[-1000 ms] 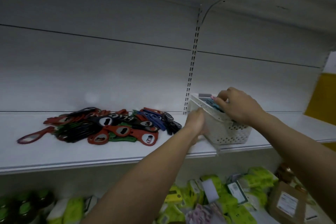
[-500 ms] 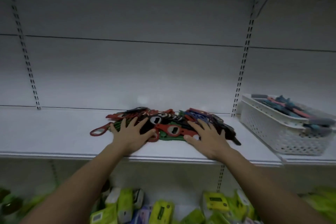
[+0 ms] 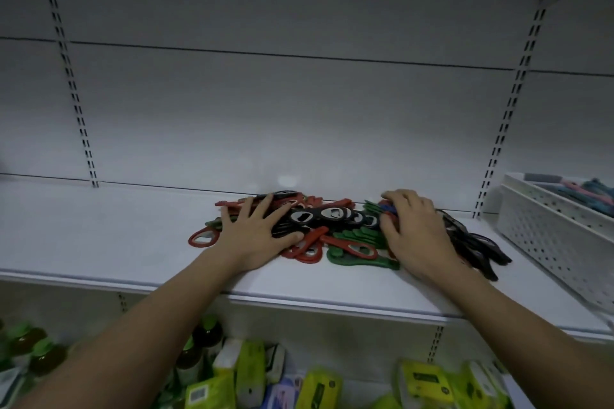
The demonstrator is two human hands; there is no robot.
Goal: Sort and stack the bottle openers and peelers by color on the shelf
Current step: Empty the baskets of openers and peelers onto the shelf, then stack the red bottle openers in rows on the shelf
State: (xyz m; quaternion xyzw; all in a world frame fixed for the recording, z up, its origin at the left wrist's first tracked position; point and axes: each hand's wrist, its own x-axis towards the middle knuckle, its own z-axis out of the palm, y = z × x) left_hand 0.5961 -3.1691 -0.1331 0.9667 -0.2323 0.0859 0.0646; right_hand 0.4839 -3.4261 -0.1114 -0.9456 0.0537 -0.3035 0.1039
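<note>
Bottle openers [image 3: 335, 229] in red, black, green and a little blue lie in one mixed heap on the white shelf [image 3: 109, 242], toward the middle of the board and close to the back wall. The left hand [image 3: 255, 236] lies flat on the left part of the heap, fingers spread and straight, thumb stretched out toward the right along a black opener [image 3: 300, 216]; it presses down and grips nothing. A red opener [image 3: 202, 238] with an oval ring pokes out from under that hand to the left, resting on the bare shelf. The right hand [image 3: 415, 229] sits on the right part of the heap, fingers bent a little over the top of the pile with their tips down among blue and red pieces; whether they have actually closed on any piece cannot be told from this angle. Black handles [image 3: 478, 249] fan out from beneath that hand toward the right. Between the two hands, black openers with metal-rimmed holes lie across the top, and red and green ones [image 3: 352, 254] reach toward the shelf's front edge.

At the far right of the same shelf stands a white perforated basket [image 3: 545, 236], apart from the heap, holding long teal and pink items too blurred to name for certain. On the lower shelf sit yellow-green packets [image 3: 319, 388] and green-capped bottles [image 3: 43, 355], out of focus
</note>
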